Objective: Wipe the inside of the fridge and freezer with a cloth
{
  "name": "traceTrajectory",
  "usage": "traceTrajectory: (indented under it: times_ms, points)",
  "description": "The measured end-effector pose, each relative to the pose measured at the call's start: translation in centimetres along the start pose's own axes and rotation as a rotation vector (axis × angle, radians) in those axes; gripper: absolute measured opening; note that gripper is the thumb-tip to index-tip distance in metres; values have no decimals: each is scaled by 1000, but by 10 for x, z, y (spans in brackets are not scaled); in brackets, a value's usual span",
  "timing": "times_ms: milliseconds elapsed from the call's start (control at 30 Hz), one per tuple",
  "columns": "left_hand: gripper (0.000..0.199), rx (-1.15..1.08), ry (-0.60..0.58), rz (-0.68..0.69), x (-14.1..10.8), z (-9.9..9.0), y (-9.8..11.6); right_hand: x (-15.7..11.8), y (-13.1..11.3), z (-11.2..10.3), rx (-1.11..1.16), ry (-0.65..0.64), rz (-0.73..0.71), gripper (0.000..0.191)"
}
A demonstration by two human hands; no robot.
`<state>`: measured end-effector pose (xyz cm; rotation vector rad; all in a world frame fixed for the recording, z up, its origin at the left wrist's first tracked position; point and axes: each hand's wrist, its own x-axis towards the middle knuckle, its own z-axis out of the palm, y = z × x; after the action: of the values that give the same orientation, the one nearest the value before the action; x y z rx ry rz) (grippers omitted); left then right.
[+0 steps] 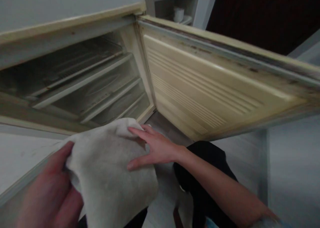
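**Wall shelves [172, 4] past an open fridge door [200, 87], a cloth [107, 168] in my grip**

Up on the lower shelf sits a white mug [178, 15]. The door swings wide, its ribbed cream liner [197, 84] showing dark stains along the seal [225, 51]. Inside the open compartment [75, 81], pale shelf rails [82, 81] run across. The off-white cloth hangs just in front of the compartment's lower edge. My left hand [50, 188] is curled closed around its bunched side. My right hand [155, 148] lies open against it, fingers [140, 131] spread, not gripping.
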<state>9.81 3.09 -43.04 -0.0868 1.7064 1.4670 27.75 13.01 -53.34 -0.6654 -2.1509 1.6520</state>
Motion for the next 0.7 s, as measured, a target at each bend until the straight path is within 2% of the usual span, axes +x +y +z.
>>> traceTrajectory:
  times_ms: [67, 133, 200, 267, 333, 433, 500, 600, 700]
  points:
    - [32, -74, 20, -77, 21, 17, -6, 24, 17, 19, 108, -62, -36, 84]
    - [32, -77, -36, -21, 42, 32, -13, 43, 32, 36, 227, -60, -51, 63]
    - [30, -78, -75, 1, 63, 42, -19, 55, 43, 47, 294, -11, -71, 50]
    - [28, -78, -54, -69, 82, 44, -24, 63, 50, 51, 349, 40, -50, 45]
    - [24, -74, -25, -138, 96, 40, -29, 67, 56, 52, 431, 40, 34, 41]
    - [30, -51, -75, -162, 108, 33, -37, 71, 65, 53, 576, 15, 160, 37]
    - [35, -28, -73, -123, 112, 33, -39, 72, 72, 51, 580, 48, 179, 32]
    - [30, -38, 61, -22, 119, 36, -37, 71, 79, 41, 415, 169, 140, 19]
    - [25, -78, 152, 122, 128, 38, -31, 71, 86, 24, 292, 286, 115, 16]
